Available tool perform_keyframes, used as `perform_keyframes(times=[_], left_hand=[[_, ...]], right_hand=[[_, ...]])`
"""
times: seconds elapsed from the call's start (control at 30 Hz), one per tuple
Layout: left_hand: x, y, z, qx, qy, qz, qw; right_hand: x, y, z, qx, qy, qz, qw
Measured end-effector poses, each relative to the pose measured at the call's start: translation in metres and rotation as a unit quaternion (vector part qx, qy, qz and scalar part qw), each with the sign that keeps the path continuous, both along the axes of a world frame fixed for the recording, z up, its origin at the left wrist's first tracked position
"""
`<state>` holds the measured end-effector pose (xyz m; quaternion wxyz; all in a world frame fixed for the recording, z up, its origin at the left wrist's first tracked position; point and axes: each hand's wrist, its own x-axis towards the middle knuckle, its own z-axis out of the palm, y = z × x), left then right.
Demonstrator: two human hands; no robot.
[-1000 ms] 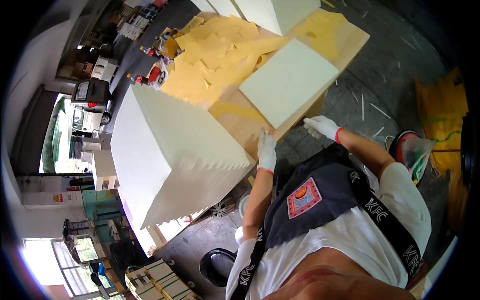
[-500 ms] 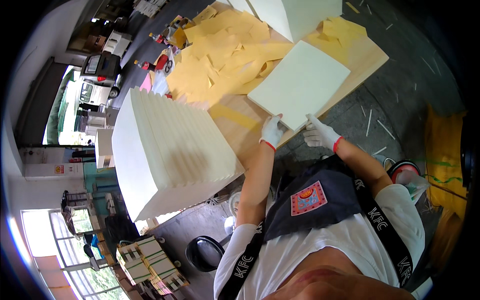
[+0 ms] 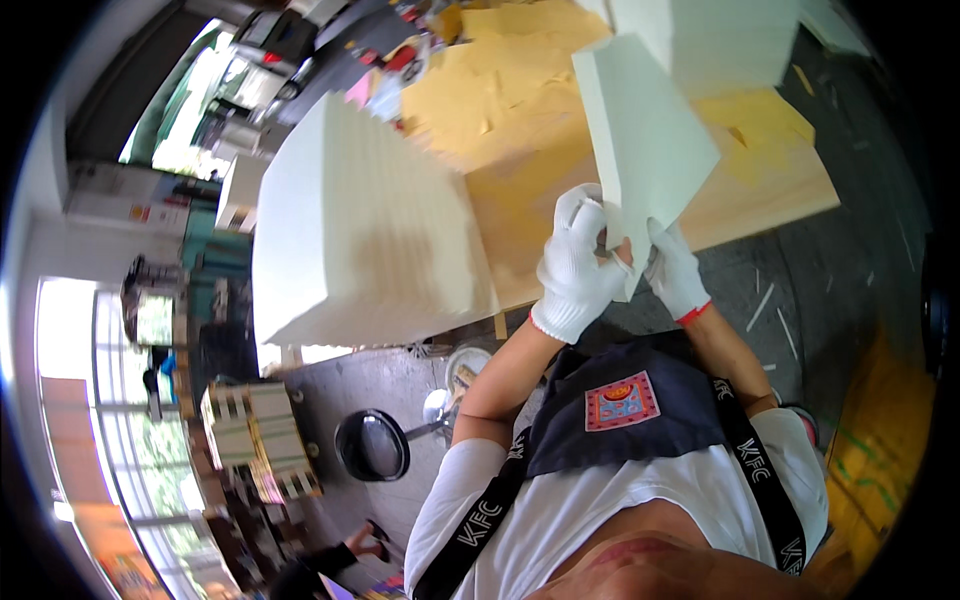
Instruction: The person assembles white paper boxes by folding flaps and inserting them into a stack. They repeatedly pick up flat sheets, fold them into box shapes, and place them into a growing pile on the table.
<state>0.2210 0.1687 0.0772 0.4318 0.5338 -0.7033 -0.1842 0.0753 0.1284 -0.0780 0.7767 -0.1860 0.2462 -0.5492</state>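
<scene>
A white rectangular slab (image 3: 652, 140), which looks like a block of stacked paper sheets, is tilted up off the wooden table (image 3: 530, 215) with its thick side edge showing. My left hand (image 3: 580, 265), in a white knit glove with bare fingertip showing, grips its near left corner with bent fingers. My right hand (image 3: 677, 270), also gloved, holds the near right side of the slab, its thumb on the face and its other fingers partly hidden. To the left stands a tall pile of similar white slabs (image 3: 390, 230), close to my left hand.
Loose yellow sheets (image 3: 500, 75) cover the table's far part. A large white stack (image 3: 715, 45) stands at the far right. A round black stool (image 3: 372, 445) is at lower left. Another person's dark sleeve (image 3: 305, 572) shows at the bottom left. White strips (image 3: 787, 332) lie on the floor.
The white slab was lying flat on the table edge; both hands have raised and tilted it. My left hand has shifted its grip. The whole view has turned slightly.
</scene>
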Motion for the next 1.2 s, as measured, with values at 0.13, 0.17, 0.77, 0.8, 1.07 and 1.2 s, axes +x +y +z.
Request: perform_keyframes(times=[0.13,0.17,0.77,0.8,1.07,1.2], left_hand=[[0.032,0.036,0.048,-0.143,-0.065,0.086,0.984],[0.043,0.045,0.059,-0.189,-0.099,0.112,0.970],[0.399,0.161,0.177,-0.068,-0.456,0.434,0.774],[0.410,0.166,0.164,-0.014,-0.338,0.411,0.847],[0.451,0.176,0.167,0.048,-0.244,0.188,0.950],[0.464,0.169,0.169,0.084,-0.179,0.140,0.970]], right_hand=[[0.036,-0.018,0.091,-0.130,0.010,0.021,0.991],[0.051,-0.022,0.115,-0.159,0.017,0.019,0.987],[0.293,-0.129,0.284,-0.449,0.389,0.308,0.744],[0.290,-0.126,0.284,-0.454,0.469,0.283,0.702],[0.236,-0.023,0.298,-0.584,0.640,-0.020,0.500],[0.227,0.034,0.287,-0.666,0.612,-0.005,0.427]])
